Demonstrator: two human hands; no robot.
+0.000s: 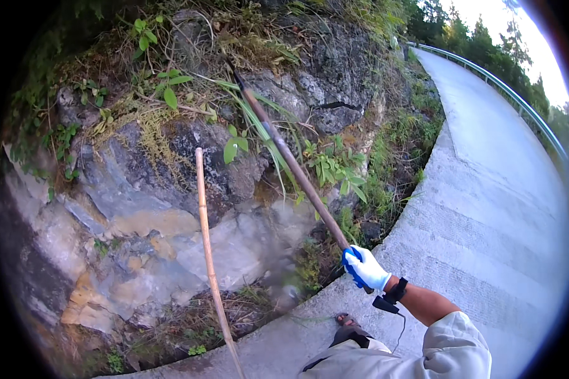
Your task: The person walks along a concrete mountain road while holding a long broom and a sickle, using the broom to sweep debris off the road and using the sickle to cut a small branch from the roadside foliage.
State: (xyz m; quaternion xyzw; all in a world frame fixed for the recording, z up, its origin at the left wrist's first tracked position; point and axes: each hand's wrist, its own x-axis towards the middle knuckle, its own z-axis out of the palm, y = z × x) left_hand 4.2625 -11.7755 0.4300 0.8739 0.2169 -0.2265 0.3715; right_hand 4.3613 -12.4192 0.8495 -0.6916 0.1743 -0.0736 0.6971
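Note:
My right hand [365,268], in a white glove with blue palm and fingers, is closed round the lower end of a long-handled tool [300,174]. Its brown pole slants up and left to a dark, narrow end against the plants on the rock bank; the exact shape of that end is hard to make out. Long green grass blades [259,120] hang beside and behind the pole. To the left, a pale bamboo pole [207,243] rises from the lower edge and leans toward the rock. My left hand is out of view, so what holds the bamboo pole is hidden.
A steep rock face [227,246] with leafy plants [335,167] and dry grass fills the left side. Along its foot runs a concrete road [487,208], climbing to the upper right beside a metal guardrail [518,101]. My sandalled foot [346,319] stands near the road's edge.

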